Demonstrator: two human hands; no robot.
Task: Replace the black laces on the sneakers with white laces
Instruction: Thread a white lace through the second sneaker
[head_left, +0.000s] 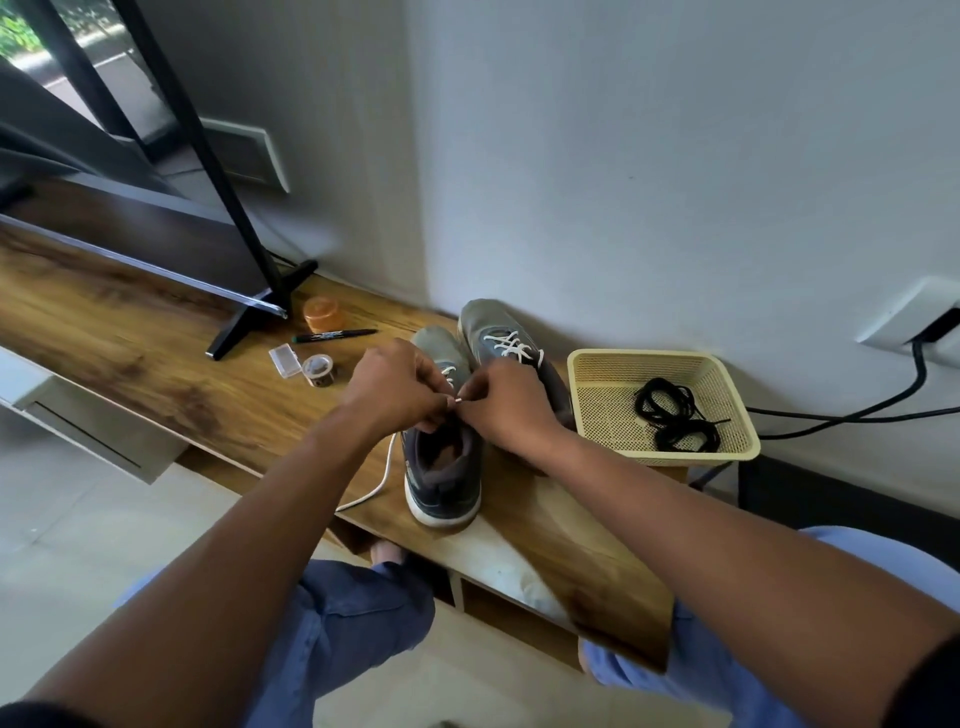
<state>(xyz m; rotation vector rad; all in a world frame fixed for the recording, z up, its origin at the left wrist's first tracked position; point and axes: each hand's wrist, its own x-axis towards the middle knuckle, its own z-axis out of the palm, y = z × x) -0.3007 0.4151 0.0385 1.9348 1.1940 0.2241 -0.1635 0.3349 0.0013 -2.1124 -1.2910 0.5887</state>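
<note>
Threading the white lace (382, 480) through the near sneaker (441, 467) seems the step now: left hand (392, 387) and right hand (501, 402) both pinch it. Next, its tip needs the following eyelet. Black laces (675, 415) lie in the basket (737, 395).

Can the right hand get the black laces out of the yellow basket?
Probably yes. The black laces lie loose in the open basket just beside the right hand, nothing covering them. But it's pinching the white lace tip, so must let go first.

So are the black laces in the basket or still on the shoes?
In the basket. The coiled black laces lie inside the cream plastic mesh basket; both grey sneakers show white lacing.
</note>
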